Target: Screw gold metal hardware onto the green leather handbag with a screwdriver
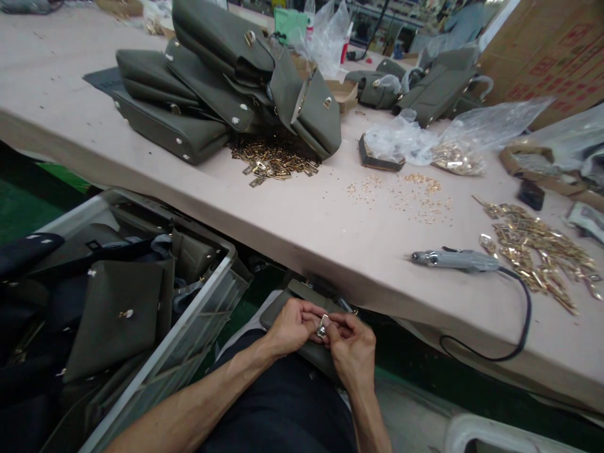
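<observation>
Both my hands are low in my lap, below the table edge. My left hand [291,327] and my right hand [353,348] are pinched together on a small shiny metal clasp [323,326]. The clasp sits on an olive-green handbag [298,296] that lies across my thighs, mostly hidden under my hands. Fingers of both hands are curled closed around the clasp.
On the pink table [306,220] lie a pile of olive handbags [212,88], heaps of gold metal fittings [274,160] [538,245], an electric screwdriver [455,259] with a black cable, and plastic bags [425,135]. A clear bin [207,302] of bags stands at my left.
</observation>
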Demonstrator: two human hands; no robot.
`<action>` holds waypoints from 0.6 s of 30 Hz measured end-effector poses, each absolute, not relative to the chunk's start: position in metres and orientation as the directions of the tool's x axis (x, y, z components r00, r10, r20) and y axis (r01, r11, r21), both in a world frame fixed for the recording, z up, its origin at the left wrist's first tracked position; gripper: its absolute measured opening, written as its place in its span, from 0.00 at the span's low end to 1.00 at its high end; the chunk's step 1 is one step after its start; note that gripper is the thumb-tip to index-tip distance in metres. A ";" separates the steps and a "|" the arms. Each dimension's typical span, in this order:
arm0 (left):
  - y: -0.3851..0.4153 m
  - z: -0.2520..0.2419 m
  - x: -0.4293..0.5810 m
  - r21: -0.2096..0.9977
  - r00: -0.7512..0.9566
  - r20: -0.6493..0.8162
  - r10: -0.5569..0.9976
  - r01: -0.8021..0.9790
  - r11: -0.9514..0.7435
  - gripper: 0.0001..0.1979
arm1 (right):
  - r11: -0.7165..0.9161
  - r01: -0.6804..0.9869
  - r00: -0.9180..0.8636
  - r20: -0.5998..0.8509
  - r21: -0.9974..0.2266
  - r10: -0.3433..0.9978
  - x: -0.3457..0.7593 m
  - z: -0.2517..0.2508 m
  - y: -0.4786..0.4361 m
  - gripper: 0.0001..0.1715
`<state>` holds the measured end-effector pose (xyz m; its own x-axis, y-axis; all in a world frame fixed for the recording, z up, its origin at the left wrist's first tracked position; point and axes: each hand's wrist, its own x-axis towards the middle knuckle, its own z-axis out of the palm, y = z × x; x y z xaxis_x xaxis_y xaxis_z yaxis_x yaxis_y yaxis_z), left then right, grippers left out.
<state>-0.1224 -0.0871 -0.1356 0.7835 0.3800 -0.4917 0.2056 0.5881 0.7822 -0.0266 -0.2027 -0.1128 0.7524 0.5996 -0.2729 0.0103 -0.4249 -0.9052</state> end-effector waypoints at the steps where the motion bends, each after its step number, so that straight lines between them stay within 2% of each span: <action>1: -0.087 -0.134 -0.122 0.780 0.783 -0.492 0.380 0.204 0.591 0.19 | -0.418 0.003 0.750 -0.274 -0.908 0.602 -0.027 -0.114 -0.203 0.16; 5: -0.088 -0.129 -0.121 0.806 0.777 -0.481 0.405 0.209 0.554 0.19 | -0.404 0.079 0.750 -0.213 -0.911 0.626 -0.024 -0.115 -0.205 0.12; 8: -0.089 -0.128 -0.120 0.833 0.761 -0.471 0.447 0.217 0.508 0.21 | -0.367 0.299 0.711 -0.051 -0.881 0.701 -0.020 -0.112 -0.207 0.10; 11: -0.090 -0.127 -0.118 0.841 0.743 -0.471 0.475 0.216 0.496 0.22 | -0.257 0.518 0.559 0.095 -0.816 0.824 -0.016 -0.109 -0.212 0.13; 15: -0.091 -0.124 -0.113 0.809 0.708 -0.524 0.473 0.240 0.537 0.18 | -0.198 0.674 0.401 0.127 -0.711 0.907 -0.016 -0.108 -0.222 0.20; 18: -0.092 -0.124 -0.108 0.804 0.665 -0.558 0.496 0.285 0.522 0.14 | -0.218 0.745 0.386 0.142 -0.630 0.911 -0.016 -0.109 -0.223 0.16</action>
